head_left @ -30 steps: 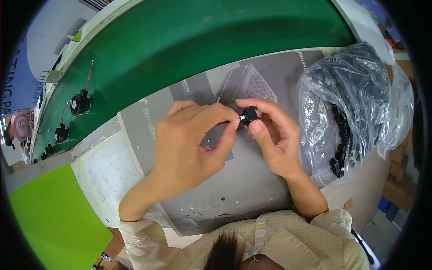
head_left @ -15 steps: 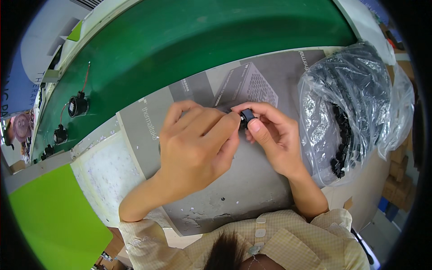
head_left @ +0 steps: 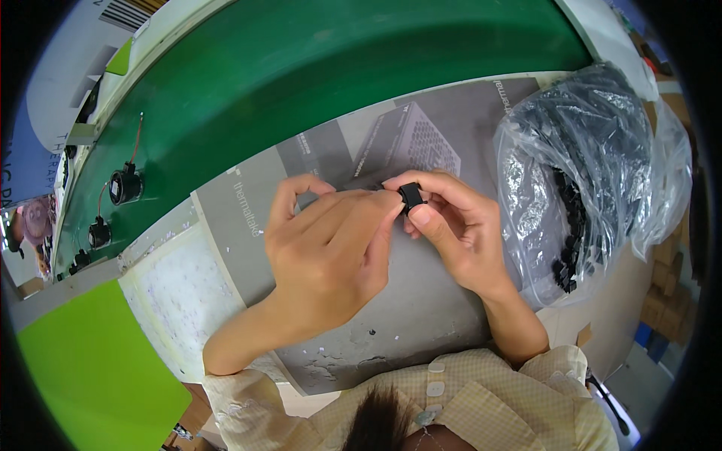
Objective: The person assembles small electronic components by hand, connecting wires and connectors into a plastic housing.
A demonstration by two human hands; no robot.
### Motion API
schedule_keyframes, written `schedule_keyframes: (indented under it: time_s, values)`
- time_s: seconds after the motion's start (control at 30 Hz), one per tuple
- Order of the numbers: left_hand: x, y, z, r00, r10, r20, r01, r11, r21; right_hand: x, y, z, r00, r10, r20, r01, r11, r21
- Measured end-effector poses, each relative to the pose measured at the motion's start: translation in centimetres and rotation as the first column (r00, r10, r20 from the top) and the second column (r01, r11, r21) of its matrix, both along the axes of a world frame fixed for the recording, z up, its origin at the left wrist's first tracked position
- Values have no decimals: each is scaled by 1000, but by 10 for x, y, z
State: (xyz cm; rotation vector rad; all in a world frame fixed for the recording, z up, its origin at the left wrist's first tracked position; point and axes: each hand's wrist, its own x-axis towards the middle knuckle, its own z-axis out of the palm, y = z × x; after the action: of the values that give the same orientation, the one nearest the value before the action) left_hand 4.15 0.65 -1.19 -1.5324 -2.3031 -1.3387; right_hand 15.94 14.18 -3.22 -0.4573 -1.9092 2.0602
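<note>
Head view, right hand (head_left: 459, 233) fingers pinching small black part (head_left: 411, 198), left hand (head_left: 331, 248) curled, fingertips touching it.

Your left hand (head_left: 331, 248) and your right hand (head_left: 451, 225) are meeting over the flat grey cardboard sheet (head_left: 421, 316) lying in front of you, and the small black plastic part (head_left: 411, 197) is sitting between their fingertips. The clear plastic bag of small black parts (head_left: 587, 173) is resting to the right of your right hand, partly on that sheet. Behind the sheet, the long green conveyor belt (head_left: 316, 83) is running across, and small black round fans with wires (head_left: 124, 184) are lying on its left stretch, well apart from your hands.
</note>
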Motion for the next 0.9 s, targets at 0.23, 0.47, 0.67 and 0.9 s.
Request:
schedule_keyframes:
  time_s: [0.23,0.47,0.67,0.9]
  values:
    - [-9,-3,9,981,-33,189,49,996,-79,1,-2,-1,1000,3,-1,-3,999,48]
    - [-15,-8,13,965,-91,245,129,981,-145,-1,-1,-2,999,39,10,-40,991,126]
    - [-29,-25,20,979,-73,189,164,834,-527,-4,1,1,998,-17,-53,37,908,417]
    - [-9,-27,23,986,-146,-76,64,767,-639,-5,2,-9,998,70,-12,-38,681,731]
